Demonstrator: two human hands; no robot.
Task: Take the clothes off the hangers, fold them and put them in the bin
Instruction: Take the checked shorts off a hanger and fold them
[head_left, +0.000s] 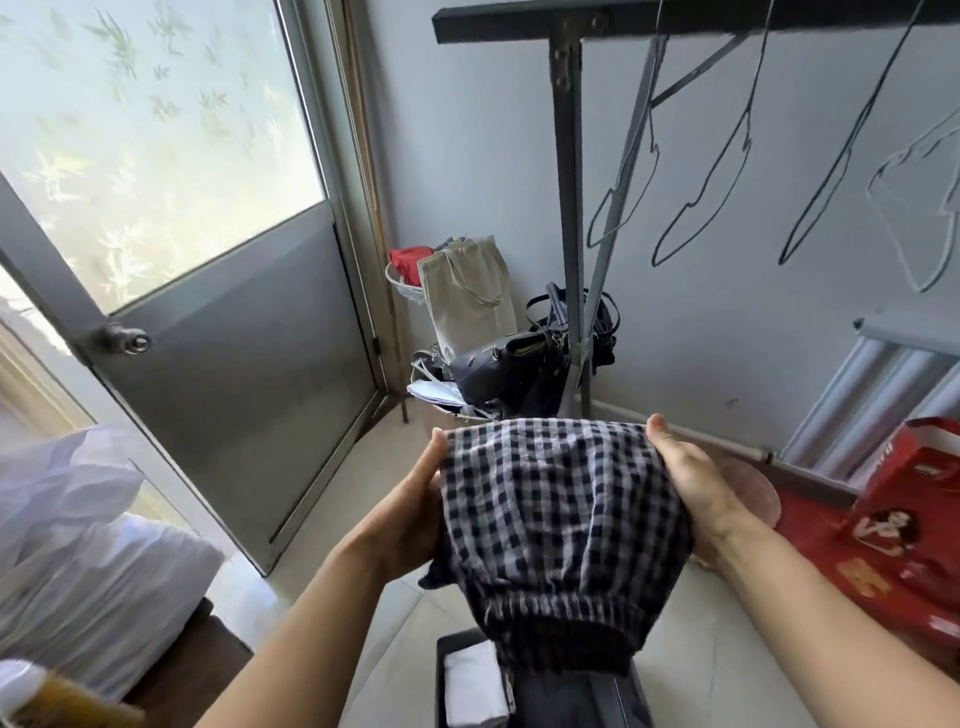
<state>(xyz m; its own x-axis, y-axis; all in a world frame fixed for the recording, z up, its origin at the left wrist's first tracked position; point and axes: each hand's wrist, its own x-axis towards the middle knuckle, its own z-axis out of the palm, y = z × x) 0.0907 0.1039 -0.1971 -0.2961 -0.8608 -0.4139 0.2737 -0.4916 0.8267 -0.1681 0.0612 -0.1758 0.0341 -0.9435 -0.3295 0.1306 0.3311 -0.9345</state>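
Observation:
I hold a folded navy-and-white checked garment (561, 525) in front of me, its elastic waistband hanging toward me. My left hand (410, 514) grips its left side and my right hand (691, 483) grips its right side, thumbs on top. Directly below it on the floor is the dark bin (442, 675), with a folded white cloth (475, 686) and dark clothes inside. Several bare wire hangers (706, 192) hang from the dark rail (675, 21) at the upper right.
A metal door (234, 353) with frosted glass stands open at left. Bags (467, 296) pile in the corner by the rack's post. A red box (904, 525) lies on the floor at right. White bedding (93, 561) sits at lower left.

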